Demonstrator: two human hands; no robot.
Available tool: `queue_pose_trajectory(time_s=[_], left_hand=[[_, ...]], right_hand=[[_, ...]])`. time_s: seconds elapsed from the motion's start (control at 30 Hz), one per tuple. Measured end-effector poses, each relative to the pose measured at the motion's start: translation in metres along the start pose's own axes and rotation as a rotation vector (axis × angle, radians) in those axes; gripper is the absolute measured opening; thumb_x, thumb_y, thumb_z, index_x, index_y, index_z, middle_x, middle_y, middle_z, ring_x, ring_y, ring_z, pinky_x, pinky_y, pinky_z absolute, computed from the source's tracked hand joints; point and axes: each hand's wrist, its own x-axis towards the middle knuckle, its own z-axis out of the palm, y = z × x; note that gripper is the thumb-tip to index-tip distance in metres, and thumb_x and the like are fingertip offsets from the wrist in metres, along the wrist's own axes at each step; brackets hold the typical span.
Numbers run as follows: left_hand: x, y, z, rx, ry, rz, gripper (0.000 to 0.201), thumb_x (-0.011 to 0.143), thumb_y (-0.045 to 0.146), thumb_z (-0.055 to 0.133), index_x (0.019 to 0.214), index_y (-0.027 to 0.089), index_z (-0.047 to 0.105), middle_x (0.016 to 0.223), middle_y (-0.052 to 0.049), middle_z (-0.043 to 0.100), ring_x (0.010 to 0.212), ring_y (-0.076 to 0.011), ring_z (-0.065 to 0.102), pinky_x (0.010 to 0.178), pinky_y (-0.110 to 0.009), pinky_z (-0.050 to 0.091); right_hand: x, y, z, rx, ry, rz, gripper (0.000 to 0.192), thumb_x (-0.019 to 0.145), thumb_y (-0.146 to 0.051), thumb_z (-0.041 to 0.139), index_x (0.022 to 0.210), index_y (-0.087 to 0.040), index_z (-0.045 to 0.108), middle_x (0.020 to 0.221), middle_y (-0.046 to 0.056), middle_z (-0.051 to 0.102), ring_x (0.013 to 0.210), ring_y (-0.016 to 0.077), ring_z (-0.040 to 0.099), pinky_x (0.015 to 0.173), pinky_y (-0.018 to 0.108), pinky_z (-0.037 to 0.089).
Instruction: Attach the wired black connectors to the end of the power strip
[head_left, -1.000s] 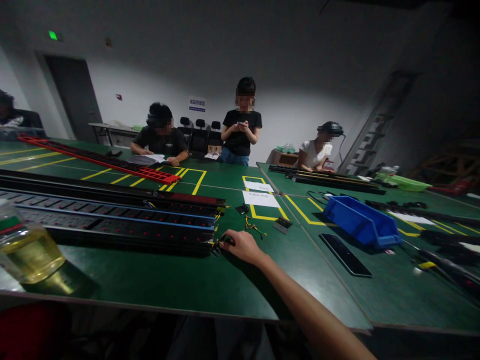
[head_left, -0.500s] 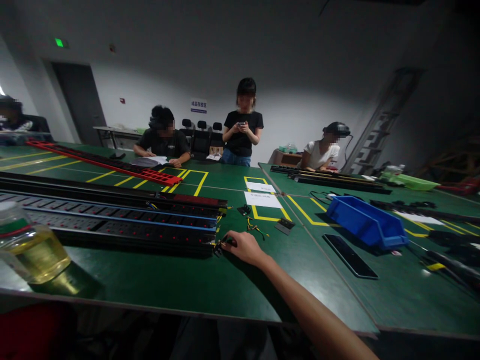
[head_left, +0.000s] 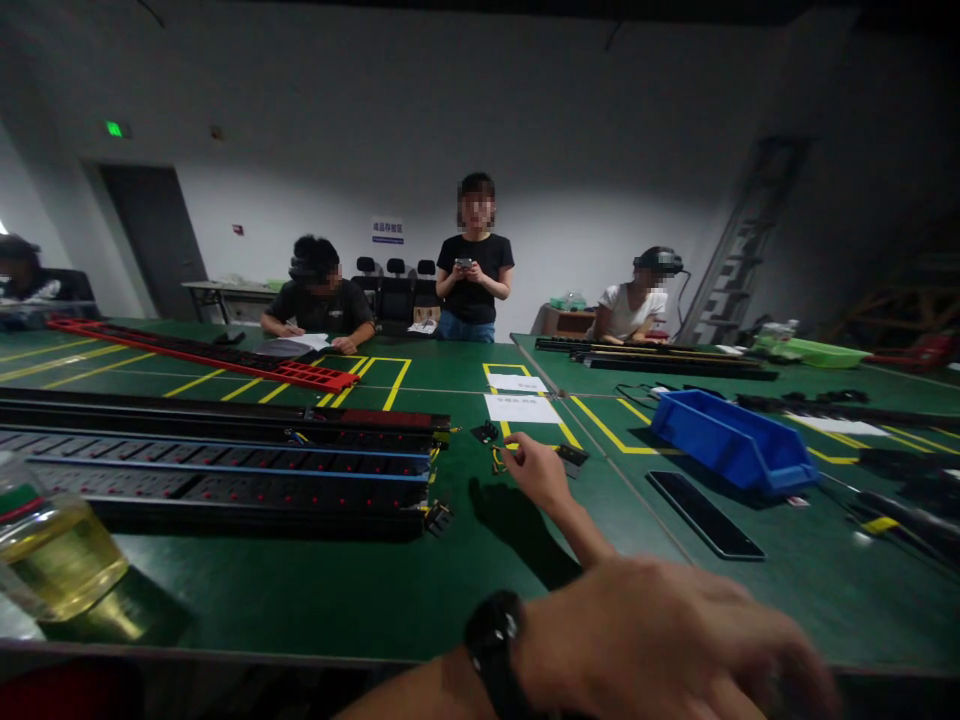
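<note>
My right hand (head_left: pixel 538 478) hovers over the table beside a small bundle of yellow-green wires (head_left: pixel 497 460), index finger stretched out and thumb apart. Its palm hides part of the wires, and whether the fingertips touch them is unclear. A small black connector piece (head_left: pixel 439 518) rests at the end of the nearest long black strip (head_left: pixel 300 518), which has red dots. Close to the camera, my left hand (head_left: pixel 637 635) wears a black watch (head_left: pixel 499 640) and points right. Its fingers are blurred and partly hidden. A small dark plate (head_left: pixel 573 456) lies behind my right hand.
A bottle of yellow liquid (head_left: pixel 64 555) stands at the left front. On the right are a blue bin (head_left: pixel 731 440) and a black phone-like slab (head_left: pixel 705 512). White papers (head_left: pixel 521 408) lie beyond the wires. Several people are around the far side; one stands (head_left: pixel 476 275).
My right hand has left the black connector at the strip's end and moved right and away, to the wires. My left hand has come into view across the front. The camera has tilted slightly.
</note>
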Motion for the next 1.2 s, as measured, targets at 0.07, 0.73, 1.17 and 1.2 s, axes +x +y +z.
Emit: queue_pose_trajectory(time_s=[0.07, 0.73, 1.17, 1.2], left_hand=[[-0.021, -0.022, -0.033, 0.012, 0.168, -0.023, 0.015, 0.086, 0.036, 0.067, 0.096, 0.024, 0.068, 0.086, -0.003, 0.072, 0.077, -0.0155, 0.066, 0.073, -0.028, 0.055], [-0.13, -0.171, -0.136, 0.51, 0.433, -0.711, 0.016, 0.089, 0.02, 0.055, 0.093, 0.021, 0.07, 0.092, -0.004, 0.073, 0.078, -0.0166, 0.065, 0.067, -0.027, 0.042], [-0.138, -0.184, -0.13, 0.282, 0.563, -0.494, 0.015, 0.091, 0.028, 0.059, 0.098, 0.02, 0.069, 0.099, -0.005, 0.076, 0.091, -0.019, 0.071, 0.084, -0.029, 0.052], [-0.137, -0.184, -0.129, 0.241, 0.569, -0.49, 0.016, 0.091, 0.029, 0.059, 0.101, 0.02, 0.069, 0.1, -0.006, 0.077, 0.092, -0.0189, 0.071, 0.084, -0.029, 0.053]], right_hand=[[0.003, 0.017, -0.007, -0.057, 0.016, 0.049, 0.027, 0.094, -0.03, 0.059, 0.115, -0.021, 0.073, 0.095, 0.009, 0.074, 0.085, 0.0238, 0.066, 0.07, 0.031, 0.042], [0.006, 0.038, 0.009, -0.089, -0.229, -0.062, 0.022, 0.094, -0.013, 0.057, 0.099, -0.017, 0.078, 0.103, 0.009, 0.079, 0.098, 0.0237, 0.071, 0.083, 0.03, 0.048], [0.014, -0.015, 0.001, -0.005, 0.011, -0.472, 0.026, 0.102, -0.017, 0.052, 0.121, -0.02, 0.069, 0.109, 0.011, 0.073, 0.101, 0.0255, 0.062, 0.09, 0.038, 0.049], [0.015, -0.026, 0.003, -0.024, 0.007, -0.524, 0.028, 0.102, -0.016, 0.052, 0.125, -0.02, 0.067, 0.109, 0.011, 0.073, 0.101, 0.0257, 0.062, 0.09, 0.038, 0.049]])
